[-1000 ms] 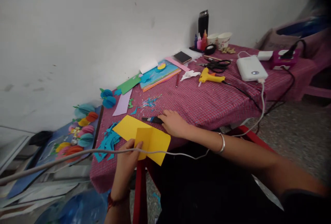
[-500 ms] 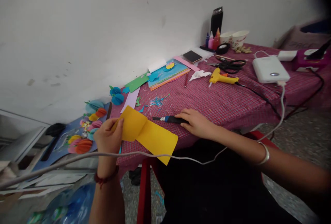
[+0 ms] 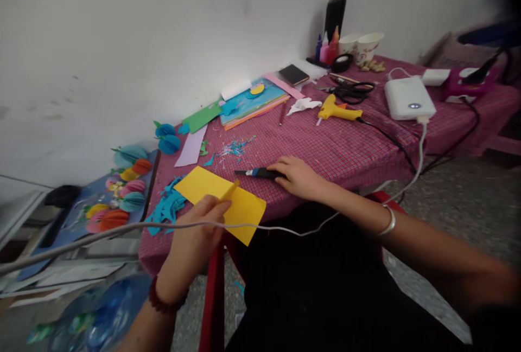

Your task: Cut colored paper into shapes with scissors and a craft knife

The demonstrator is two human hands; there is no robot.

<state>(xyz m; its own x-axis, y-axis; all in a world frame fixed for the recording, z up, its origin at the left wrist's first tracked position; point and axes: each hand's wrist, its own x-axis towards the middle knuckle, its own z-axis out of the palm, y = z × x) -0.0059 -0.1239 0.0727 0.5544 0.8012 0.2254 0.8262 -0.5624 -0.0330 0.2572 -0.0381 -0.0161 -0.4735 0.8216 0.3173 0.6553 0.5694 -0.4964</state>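
My left hand (image 3: 197, 235) pinches a raised, folded flap in the middle of a sheet of yellow paper (image 3: 245, 206). The sheet reaches over the table's front edge, and its two ends spread to either side of my fingers. My right hand (image 3: 299, 177) lies at the front of the table, fingers closed over the handle of a dark utility knife (image 3: 262, 173). The knife's blade points left, just beyond the paper. Blue paper scraps (image 3: 166, 208) lie left of the sheet, and fine blue and pink shreds (image 3: 235, 148) are behind the knife.
A white cable (image 3: 157, 225) crosses in front of my left hand. Farther right lie a yellow glue gun (image 3: 340, 112), black scissors (image 3: 352, 90) and a white power unit (image 3: 409, 100). Coloured paper sheets (image 3: 254, 103) rest near the wall. Honeycomb paper balls (image 3: 132, 188) sit at left.
My left hand has moved right from the sheet's left end to its middle and lowered the lifted part. My right hand stays on the knife. The view has shifted, showing more blue scraps.
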